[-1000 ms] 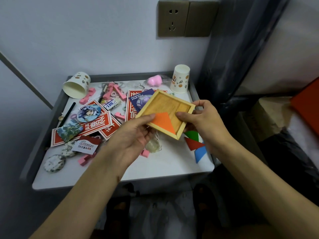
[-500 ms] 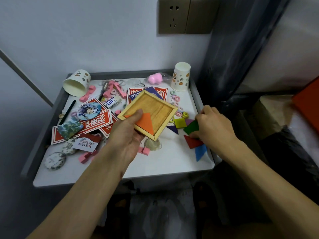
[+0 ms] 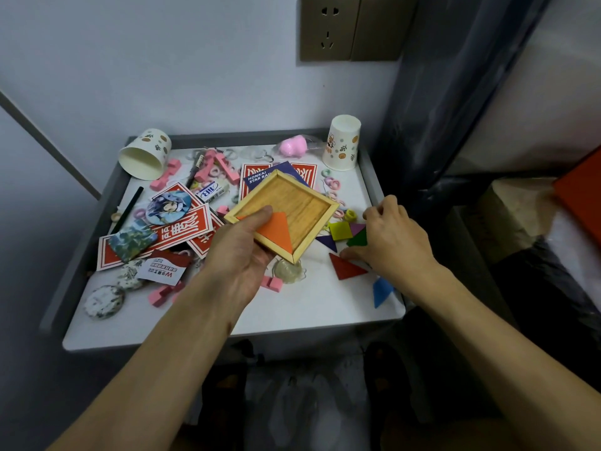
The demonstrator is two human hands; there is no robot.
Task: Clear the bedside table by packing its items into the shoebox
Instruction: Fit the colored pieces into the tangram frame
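Note:
My left hand (image 3: pixel 239 252) grips a square wooden puzzle tray (image 3: pixel 297 205) above the bedside table (image 3: pixel 292 315), thumb pressing an orange triangle (image 3: pixel 279 231) inside it. My right hand (image 3: pixel 395 245) is down on the table's right side, fingers curled over a green piece (image 3: pixel 357 238). Beside it lie a yellow square (image 3: pixel 340 230), a purple triangle (image 3: pixel 327 243), a red triangle (image 3: pixel 346 267) and a blue piece (image 3: pixel 381 291). No shoebox is clearly in view.
The tabletop holds red cards (image 3: pixel 156 236), a round badge (image 3: pixel 168 206), pink blocks (image 3: pixel 164 292), small rings (image 3: pixel 331 183), an eraser (image 3: pixel 211 192), a pink toy (image 3: pixel 292 146), a tipped paper cup (image 3: pixel 144 154) and an upright cup (image 3: pixel 343 141). A dark curtain (image 3: pixel 455 92) hangs right.
My right hand let go of the tray and dropped to the coloured pieces on the table's right. My left hand moved the tray slightly left and back, holding it alone.

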